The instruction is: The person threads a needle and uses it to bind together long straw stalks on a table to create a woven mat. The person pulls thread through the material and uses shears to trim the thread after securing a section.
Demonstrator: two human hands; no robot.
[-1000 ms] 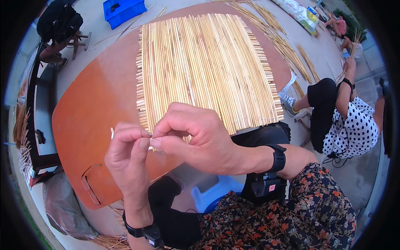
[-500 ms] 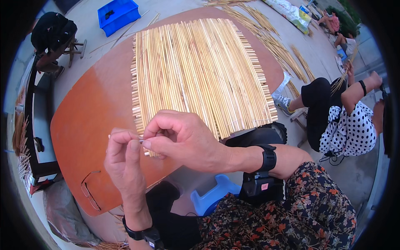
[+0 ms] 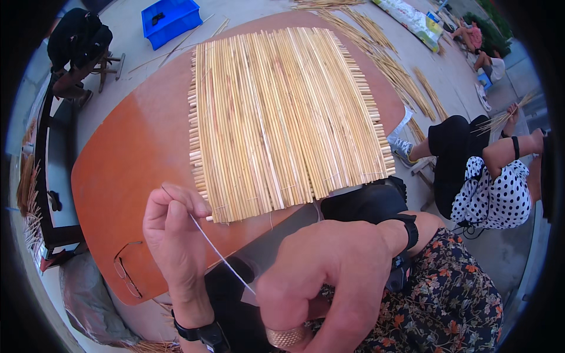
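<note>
A mat of straw-coloured reed stalks [image 3: 276,117], laid side by side, covers the right part of the table. Fine stitches run along its near edge. By its near left corner, my left hand [image 3: 175,235] pinches a white thread [image 3: 220,256] between thumb and forefinger. A thin dark tip, perhaps of a needle, shows above those fingers. The thread runs taut down to my right hand [image 3: 329,276], which is closed on it close to my body, over my lap. A gold ring sits on a right finger. Another loose thread end hangs from the mat's near edge.
The orange-brown table [image 3: 129,176] carries eyeglasses [image 3: 126,270] at its near left. Beyond it stand a blue crate [image 3: 170,26] and loose reed bundles [image 3: 400,76] on the ground. At right, a seated person [image 3: 488,182] in polka dots holds stalks. Another person [image 3: 79,47] is at far left.
My right hand has moved from beside the left fingers down and back toward me, drawing out a length of white thread. My left hand stays nearly in place, still pinching.
</note>
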